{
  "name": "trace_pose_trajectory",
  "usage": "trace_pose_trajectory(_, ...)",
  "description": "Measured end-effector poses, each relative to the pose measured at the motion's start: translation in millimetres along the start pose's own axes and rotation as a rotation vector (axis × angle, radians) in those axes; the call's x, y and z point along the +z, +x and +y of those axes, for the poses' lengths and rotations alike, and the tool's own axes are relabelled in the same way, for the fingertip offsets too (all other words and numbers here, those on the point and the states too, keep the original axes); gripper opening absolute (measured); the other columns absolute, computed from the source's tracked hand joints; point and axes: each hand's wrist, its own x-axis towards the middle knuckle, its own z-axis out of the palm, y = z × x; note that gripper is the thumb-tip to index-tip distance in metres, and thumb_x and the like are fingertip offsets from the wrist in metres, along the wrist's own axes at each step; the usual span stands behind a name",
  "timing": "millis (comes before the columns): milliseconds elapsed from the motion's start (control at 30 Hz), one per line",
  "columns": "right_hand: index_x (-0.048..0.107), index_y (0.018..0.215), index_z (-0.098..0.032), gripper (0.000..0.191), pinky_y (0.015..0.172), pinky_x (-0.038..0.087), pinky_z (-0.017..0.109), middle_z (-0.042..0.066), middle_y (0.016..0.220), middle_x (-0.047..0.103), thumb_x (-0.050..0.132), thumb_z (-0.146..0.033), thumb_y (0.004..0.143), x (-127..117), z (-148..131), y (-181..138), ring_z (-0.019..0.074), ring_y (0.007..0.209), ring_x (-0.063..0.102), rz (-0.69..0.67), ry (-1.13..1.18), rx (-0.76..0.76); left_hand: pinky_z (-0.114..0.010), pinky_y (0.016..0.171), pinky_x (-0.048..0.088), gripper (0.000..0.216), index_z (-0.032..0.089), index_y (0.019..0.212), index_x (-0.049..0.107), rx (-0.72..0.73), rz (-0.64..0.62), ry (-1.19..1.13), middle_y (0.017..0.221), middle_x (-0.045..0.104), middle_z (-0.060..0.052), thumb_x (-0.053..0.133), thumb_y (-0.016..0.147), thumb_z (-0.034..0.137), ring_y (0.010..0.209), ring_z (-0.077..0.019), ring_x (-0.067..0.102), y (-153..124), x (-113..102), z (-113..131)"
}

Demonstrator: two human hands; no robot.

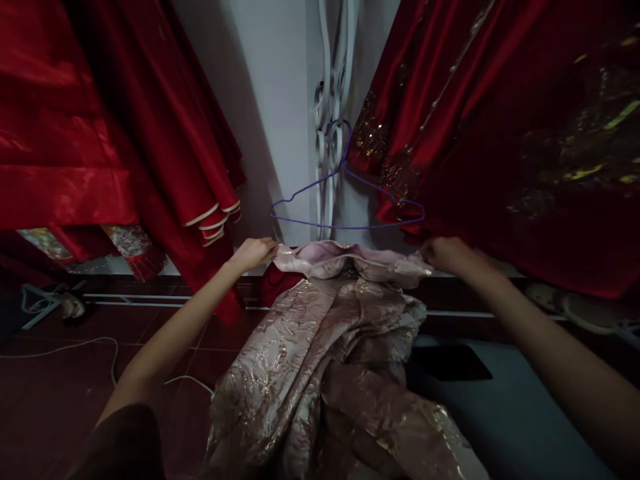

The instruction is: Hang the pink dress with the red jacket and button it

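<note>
A shiny pink dress (295, 333) with gold glints hangs stretched between my two hands, its top edge drawn wide and its skirt falling in folds toward me. My left hand (255, 253) pinches the left end of that edge. At the right end, my right hand (447, 255) grips the fabric with closed fingers, dim in the shade. Just above the dress, a thin purple hanger (345, 227) hangs by its hook on a white scrolled metal rack (321, 143). No garment is on this hanger.
Red satin garments (200, 153) hang on the left, and red ones with gold sequins (480, 133) on the right. A white cord (95, 341) crosses the tiled floor. At lower right, a dark flat object (455, 363) lies on a pale surface (510, 407).
</note>
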Motion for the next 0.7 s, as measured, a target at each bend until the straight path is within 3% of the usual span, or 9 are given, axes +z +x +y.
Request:
trace_pose_trajectory(100, 0.064, 0.087, -0.018, 0.020, 0.064, 0.040, 0.030, 0.014, 0.089, 0.069, 0.048, -0.029, 0.083, 10, -21, -15, 0.0253, 0.080, 0.064, -0.009, 0.083, -0.055, -0.027, 0.065, 0.043, 0.030, 0.018, 0.095, 0.062, 0.129, 0.139, 0.012, 0.099, 0.060, -0.009, 0.035, 0.093, 0.031, 0.089, -0.0178, 0.058, 18, -14, 35)
trace_pose_trajectory(200, 0.060, 0.091, -0.022, 0.022, 0.066, 0.042, 0.030, 0.009, 0.094, 0.068, 0.044, -0.036, 0.084, -1, -51, -24, 0.0240, 0.082, 0.063, 0.090, 0.209, -0.113, -0.035, 0.086, 0.043, 0.025, 0.016, 0.096, 0.062, 0.243, 0.259, -0.053, 0.116, 0.055, -0.011, 0.040, 0.091, 0.028, 0.104, -0.0205, 0.052, 60, -25, 64)
trace_pose_trajectory(267, 0.058, 0.091, -0.021, 0.021, 0.071, 0.043, 0.031, 0.008, 0.097, 0.066, 0.044, -0.034, 0.083, -9, -67, -25, 0.0226, 0.085, 0.061, 0.194, 0.315, -0.169, -0.040, 0.097, 0.038, 0.023, 0.016, 0.091, 0.063, 0.301, 0.271, -0.112, 0.128, 0.050, -0.012, 0.042, 0.089, 0.026, 0.114, -0.0218, 0.047, 87, -21, 79)
trace_pose_trajectory(367, 0.056, 0.090, -0.019, 0.020, 0.080, 0.043, 0.032, 0.010, 0.097, 0.064, 0.041, -0.031, 0.083, -10, -78, -21, 0.0223, 0.090, 0.059, 0.361, 0.460, -0.194, -0.041, 0.099, 0.036, 0.023, 0.015, 0.086, 0.065, 0.325, 0.188, -0.140, 0.133, 0.048, -0.011, 0.043, 0.087, 0.024, 0.117, -0.0219, 0.046, 107, -2, 99)
trace_pose_trajectory(500, 0.053, 0.090, -0.019, 0.020, 0.085, 0.042, 0.037, 0.014, 0.098, 0.061, 0.038, -0.028, 0.083, 3, -63, -16, 0.0255, 0.095, 0.055, 0.531, 0.558, 0.007, -0.044, 0.098, 0.034, 0.023, 0.016, 0.087, 0.065, 0.281, 0.193, -0.119, 0.139, 0.042, -0.010, 0.044, 0.087, 0.026, 0.118, -0.0243, 0.044, 82, 6, 116)
trace_pose_trajectory(700, 0.049, 0.094, -0.018, 0.021, 0.085, 0.041, 0.037, 0.016, 0.101, 0.058, 0.038, -0.031, 0.081, 17, -29, -9, 0.0261, 0.096, 0.054, 0.661, 0.638, 0.326, -0.043, 0.095, 0.033, 0.028, 0.019, 0.096, 0.064, 0.255, 0.222, -0.153, 0.130, 0.052, -0.008, 0.037, 0.091, 0.027, 0.113, -0.0232, 0.047, 30, -45, 116)
